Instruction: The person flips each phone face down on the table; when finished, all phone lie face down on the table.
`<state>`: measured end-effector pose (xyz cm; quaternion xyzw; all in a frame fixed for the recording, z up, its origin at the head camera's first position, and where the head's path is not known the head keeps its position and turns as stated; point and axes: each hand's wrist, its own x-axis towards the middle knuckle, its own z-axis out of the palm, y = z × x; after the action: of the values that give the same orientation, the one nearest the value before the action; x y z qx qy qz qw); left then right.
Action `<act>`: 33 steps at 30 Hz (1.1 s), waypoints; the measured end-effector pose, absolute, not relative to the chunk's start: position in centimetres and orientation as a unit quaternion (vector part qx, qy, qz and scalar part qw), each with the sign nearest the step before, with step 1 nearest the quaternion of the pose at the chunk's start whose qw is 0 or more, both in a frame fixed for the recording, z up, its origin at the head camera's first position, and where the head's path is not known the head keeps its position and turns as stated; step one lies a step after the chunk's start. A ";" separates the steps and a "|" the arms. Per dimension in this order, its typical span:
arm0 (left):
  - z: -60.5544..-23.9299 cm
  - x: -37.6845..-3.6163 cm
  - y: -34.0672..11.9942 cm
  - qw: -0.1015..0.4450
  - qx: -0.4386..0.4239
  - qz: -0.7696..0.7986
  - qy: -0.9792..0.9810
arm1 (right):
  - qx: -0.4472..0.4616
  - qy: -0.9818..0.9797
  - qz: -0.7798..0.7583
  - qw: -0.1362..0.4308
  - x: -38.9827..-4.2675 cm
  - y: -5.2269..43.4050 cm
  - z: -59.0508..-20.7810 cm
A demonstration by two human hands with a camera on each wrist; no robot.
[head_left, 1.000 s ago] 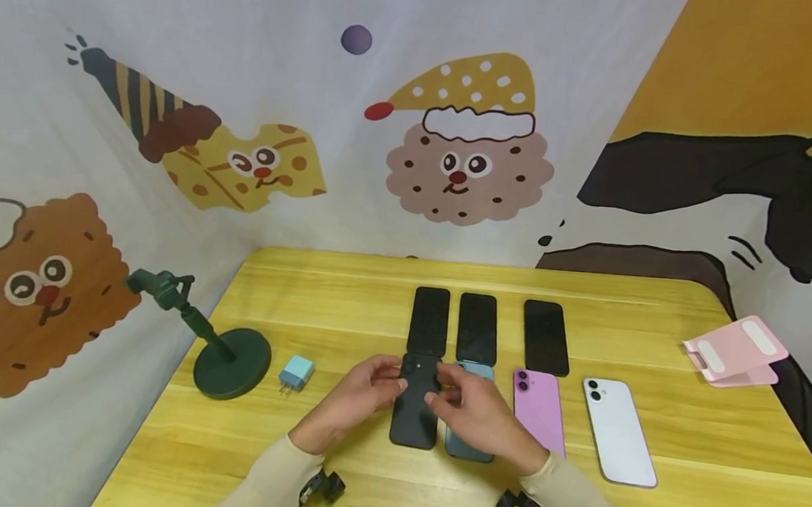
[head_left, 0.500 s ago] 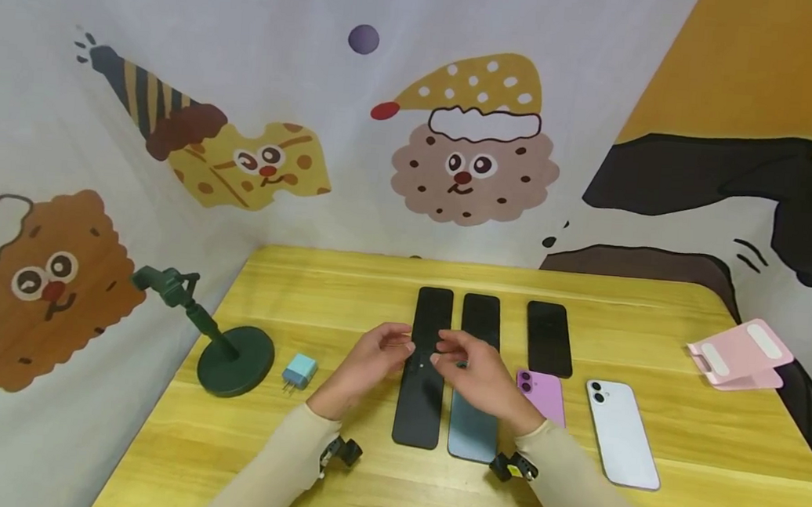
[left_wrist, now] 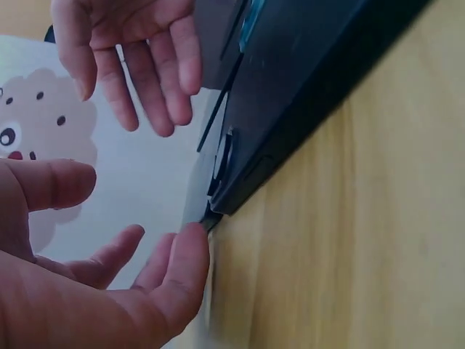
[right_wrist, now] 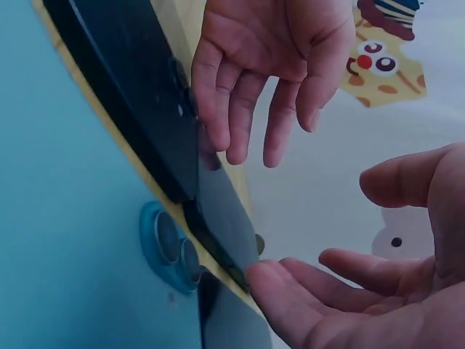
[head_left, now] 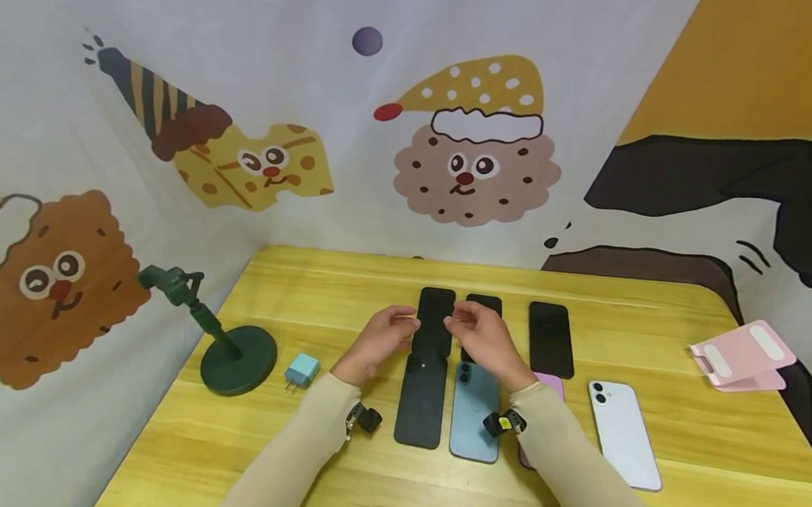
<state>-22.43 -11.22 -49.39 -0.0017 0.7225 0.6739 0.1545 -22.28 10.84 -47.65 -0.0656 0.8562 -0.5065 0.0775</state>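
In the head view, a black phone (head_left: 435, 318) lies in the back row, its dark face up. My left hand (head_left: 381, 344) is at its left edge and my right hand (head_left: 486, 341) at its right edge, fingers loosely bent and thumbs apart from them. Both wrist views show fingertips low beside the phone edges. Directly in front of it, end to end, lies another black phone (head_left: 420, 404), back up. A blue phone (head_left: 475, 419) sits back up to the right, below my right wrist. Behind it, my right hand partly covers another dark phone (head_left: 493, 300).
Farther right lie a black phone (head_left: 552, 339), a purple phone (head_left: 552, 383) mostly under my right forearm, and a white phone (head_left: 624, 434). A pink folding stand (head_left: 741, 355) is at the right. On the left stand a green round-based stand (head_left: 239, 360) and a blue charger plug (head_left: 302, 370).
Both hands have left the near black phone and moved away from me to either side of the far black phone. The phones have stayed in place.
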 end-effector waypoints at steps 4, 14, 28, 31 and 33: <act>-49.4 -22.7 -11.2 0.162 -0.009 0.675 0.720 | -0.059 0.850 -0.513 0.102 -22.7 11.0 -48.2; -49.4 -23.5 -11.2 0.177 -0.053 0.697 0.693 | -0.045 0.800 -0.580 0.148 -22.6 10.3 -48.4; -49.5 -24.3 -11.5 0.176 -0.066 0.707 0.682 | -0.048 0.806 -0.571 0.147 -23.3 9.9 -48.5; -49.6 -24.5 -11.5 0.174 -0.061 0.711 0.678 | -0.048 0.803 -0.575 0.150 -23.4 9.7 -48.6; -49.6 -24.7 -11.5 0.175 -0.058 0.717 0.672 | -0.046 0.798 -0.581 0.154 -23.4 9.5 -48.7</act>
<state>-24.67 -11.47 -49.61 -0.0583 0.6718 0.7173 0.1752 -23.40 9.50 -48.66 -0.0464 0.7979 -0.5808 0.1542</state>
